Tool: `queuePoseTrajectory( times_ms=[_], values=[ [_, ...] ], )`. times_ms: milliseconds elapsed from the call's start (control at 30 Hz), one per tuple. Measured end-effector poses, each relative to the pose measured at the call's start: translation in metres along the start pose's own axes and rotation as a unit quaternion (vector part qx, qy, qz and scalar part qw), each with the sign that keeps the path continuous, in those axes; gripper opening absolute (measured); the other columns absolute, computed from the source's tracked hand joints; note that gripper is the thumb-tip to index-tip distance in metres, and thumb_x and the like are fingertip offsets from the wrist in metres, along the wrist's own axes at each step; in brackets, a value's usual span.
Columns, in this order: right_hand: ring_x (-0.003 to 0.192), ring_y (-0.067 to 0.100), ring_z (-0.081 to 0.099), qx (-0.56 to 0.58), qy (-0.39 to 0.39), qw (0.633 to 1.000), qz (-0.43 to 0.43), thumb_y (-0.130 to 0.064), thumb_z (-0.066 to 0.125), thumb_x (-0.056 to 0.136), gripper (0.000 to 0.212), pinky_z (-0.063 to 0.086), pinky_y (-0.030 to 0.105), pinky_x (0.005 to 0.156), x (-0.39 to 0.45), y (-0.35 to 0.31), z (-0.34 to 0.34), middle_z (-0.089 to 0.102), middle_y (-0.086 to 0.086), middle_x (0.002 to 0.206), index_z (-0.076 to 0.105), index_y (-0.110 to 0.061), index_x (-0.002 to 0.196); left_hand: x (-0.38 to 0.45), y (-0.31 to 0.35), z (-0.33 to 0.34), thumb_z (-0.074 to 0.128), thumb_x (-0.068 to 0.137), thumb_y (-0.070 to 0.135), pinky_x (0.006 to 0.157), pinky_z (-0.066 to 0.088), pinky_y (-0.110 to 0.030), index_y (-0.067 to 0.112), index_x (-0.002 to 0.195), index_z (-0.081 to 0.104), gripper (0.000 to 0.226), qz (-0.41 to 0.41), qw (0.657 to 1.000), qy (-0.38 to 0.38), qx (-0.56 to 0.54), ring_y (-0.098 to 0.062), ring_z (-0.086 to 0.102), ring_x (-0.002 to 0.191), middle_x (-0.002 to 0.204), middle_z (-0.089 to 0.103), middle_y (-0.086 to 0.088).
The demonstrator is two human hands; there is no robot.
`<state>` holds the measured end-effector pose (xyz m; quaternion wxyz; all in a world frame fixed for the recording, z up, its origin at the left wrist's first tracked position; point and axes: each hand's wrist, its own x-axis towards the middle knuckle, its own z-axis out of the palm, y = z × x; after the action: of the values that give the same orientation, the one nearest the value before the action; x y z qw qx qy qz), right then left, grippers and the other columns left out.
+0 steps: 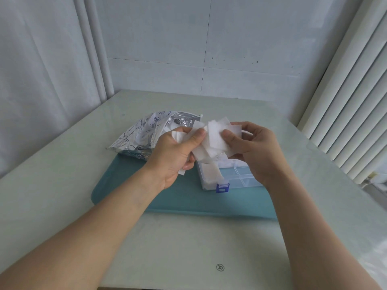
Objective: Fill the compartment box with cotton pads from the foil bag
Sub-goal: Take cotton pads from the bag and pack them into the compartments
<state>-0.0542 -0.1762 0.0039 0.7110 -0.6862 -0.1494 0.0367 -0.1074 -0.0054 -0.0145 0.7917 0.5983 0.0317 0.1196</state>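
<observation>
Both hands hold a loose bunch of white cotton pads above the clear compartment box.

The left hand [178, 151] curls round several soft, square, fibrous white cotton pads [211, 141], thumb pressed on top; the right hand [249, 145] pinches the same fanned bunch from the right, thumb on the front pad. Under them, the transparent hard-plastic compartment box [236, 178] with a blue clasp [222, 187] lies open on a smooth teal mat [188, 197]; its left compartments hold stacked pads, its right ones show bare dividers. The crinkled silver foil bag [142, 135], printed with dark line drawings, lies gaping at the mat's far left corner on the glossy pale-green worktop [188, 248].
</observation>
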Motion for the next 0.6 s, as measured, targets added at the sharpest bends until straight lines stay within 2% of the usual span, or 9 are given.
queuePoseTrajectory(
  times_ms=[100,233,300,333,433,533,600],
  values=[
    [0.073,0.021,0.07,0.037,0.006,0.999,0.02,-0.008,0.072,0.089,0.021,0.056,0.026,0.06,-0.0001,-0.0029,-0.0014,0.073,0.013,0.094,0.066,-0.002,0.108,0.0003,-0.0012,-0.0007,0.074,0.072,0.035,0.04,0.022,-0.019,0.015,0.081,0.056,0.028,0.007,1.0,0.02,0.011,-0.013,0.039,0.051,0.064,0.054,0.0],
    [0.072,0.019,0.071,0.106,0.059,0.992,0.044,-0.002,0.064,0.093,0.018,0.058,0.026,0.06,0.0029,-0.0035,-0.0035,0.067,0.014,0.103,0.062,0.001,0.111,0.0015,-0.0002,-0.0028,0.072,0.08,0.037,0.039,0.03,-0.021,0.016,0.078,0.054,0.029,-0.009,0.998,0.057,0.019,-0.013,0.047,0.052,0.065,0.057,0.001],
    [0.075,0.025,0.07,0.117,0.044,0.99,0.067,0.002,0.057,0.094,0.012,0.056,0.027,0.059,0.0017,-0.0078,-0.0031,0.067,0.017,0.102,0.064,0.004,0.105,0.0009,0.0006,-0.0034,0.071,0.085,0.036,0.04,0.036,-0.023,0.013,0.08,0.055,0.029,-0.013,0.997,0.061,0.042,-0.017,0.051,0.05,0.065,0.061,-0.002],
    [0.072,0.026,0.068,0.112,0.033,0.99,0.078,0.003,0.055,0.093,0.011,0.054,0.027,0.056,0.0,-0.0098,-0.0019,0.067,0.016,0.095,0.065,0.004,0.096,0.0002,0.0007,-0.0033,0.07,0.087,0.035,0.04,0.037,-0.024,0.012,0.083,0.055,0.028,-0.013,0.997,0.057,0.047,-0.02,0.055,0.051,0.065,0.065,-0.003],
    [0.063,0.027,0.06,0.027,0.02,0.996,0.085,0.004,0.05,0.088,0.016,0.042,0.031,0.052,-0.0015,-0.0106,0.0034,0.062,0.014,0.076,0.063,0.003,0.078,-0.0011,-0.0001,-0.0028,0.07,0.09,0.026,0.041,0.037,-0.026,0.006,0.1,0.056,0.027,-0.017,0.999,0.038,0.034,-0.029,0.07,0.067,0.074,0.073,-0.009],
    [0.061,0.023,0.052,-0.049,-0.022,0.995,0.086,-0.004,0.057,0.09,0.011,0.036,0.029,0.049,-0.0017,-0.0062,0.0065,0.061,0.01,0.073,0.066,-0.001,0.087,-0.0016,-0.0002,-0.002,0.07,0.09,0.018,0.04,0.038,-0.025,0.004,0.112,0.054,0.03,-0.005,0.999,0.011,0.034,-0.03,0.072,0.065,0.077,0.073,-0.01],
    [0.059,0.016,0.048,-0.094,-0.072,0.99,0.078,-0.022,0.069,0.091,0.022,0.032,0.025,0.047,-0.0034,-0.0034,0.0052,0.06,0.003,0.072,0.068,-0.002,0.099,-0.0032,-0.0004,0.0003,0.068,0.09,0.016,0.038,0.039,-0.025,0.003,0.11,0.055,0.028,0.007,0.999,-0.01,0.043,-0.025,0.069,0.057,0.071,0.071,-0.008]
  ],
)
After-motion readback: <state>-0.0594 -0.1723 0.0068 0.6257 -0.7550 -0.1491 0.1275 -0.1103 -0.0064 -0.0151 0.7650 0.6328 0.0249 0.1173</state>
